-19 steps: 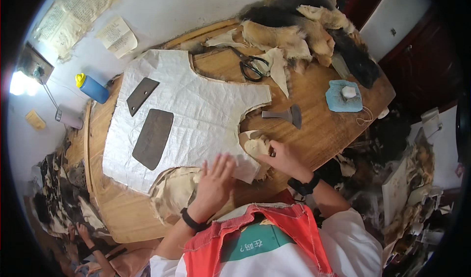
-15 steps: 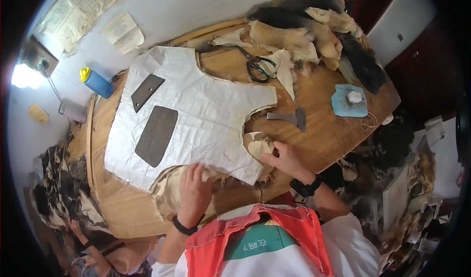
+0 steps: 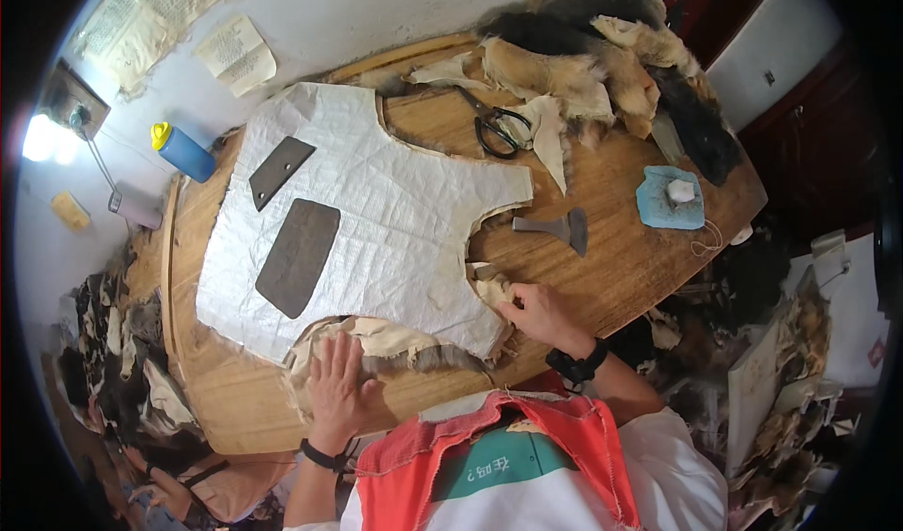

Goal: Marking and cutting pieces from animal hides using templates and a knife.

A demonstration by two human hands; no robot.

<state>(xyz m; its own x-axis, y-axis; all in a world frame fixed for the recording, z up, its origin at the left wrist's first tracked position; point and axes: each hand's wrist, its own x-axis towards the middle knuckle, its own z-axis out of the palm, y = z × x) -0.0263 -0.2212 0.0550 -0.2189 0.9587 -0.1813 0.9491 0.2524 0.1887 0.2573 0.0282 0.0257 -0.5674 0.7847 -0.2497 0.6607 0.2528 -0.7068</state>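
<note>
A white, vest-shaped sheet (image 3: pixel 395 221) lies flat on the wooden table. Pale fur hide (image 3: pixel 376 335) sticks out from under its near edge. My left hand (image 3: pixel 337 380) rests palm down on this hide, fingers spread. At the notch on the sheet's right side, my right hand (image 3: pixel 546 317) has its fingers curled and closed on the edge of a small pale hide piece (image 3: pixel 491 291). Weighing on the sheet are a dark rectangular plate (image 3: pixel 298 258) and a narrower dark plate with two holes (image 3: pixel 281 174).
Right of the sheet lie a flared metal blade (image 3: pixel 574 230), black-handled scissors (image 3: pixel 497 131) and a light-blue pad (image 3: pixel 668 197) with a white lump. Fur pelts (image 3: pixel 564 70) heap at the back. A blue bottle (image 3: pixel 184 153) stands far left; another person's arm (image 3: pixel 165 489) shows lower left.
My left hand has slid left and toward me, its fingers now spread on the hide. My right hand has shifted slightly left and closed at the small hide piece.
</note>
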